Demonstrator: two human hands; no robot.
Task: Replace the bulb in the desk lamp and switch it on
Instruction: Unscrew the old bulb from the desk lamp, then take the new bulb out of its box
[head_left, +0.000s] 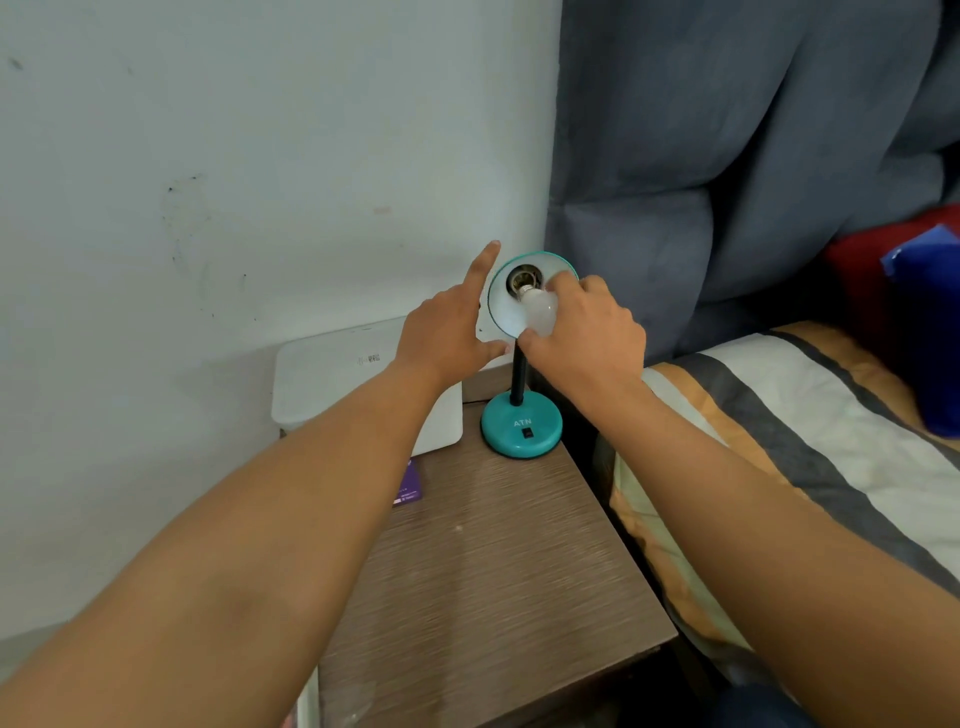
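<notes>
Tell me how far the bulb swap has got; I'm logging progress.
In hand: the right hand holds the white bulb with its base at the socket, and the left hand steadies the teal shade. Left: seating the bulb and pressing the base switch. The bulb is unlit.

Desk lamp base (521, 427) stands at the rear right corner of the bedside table (483, 571). A box (363, 384) sits left of the base, against the wall (208, 156). A card (409, 486) lies in front of the box. The bed (810, 441) lies right of the table, headboard (727, 156) behind it. Bulb (539, 312) sits inside the lamp shade (501, 306), at the socket, right hand (584, 332) around it; left hand (452, 327) touches the shade's left rim.
</notes>
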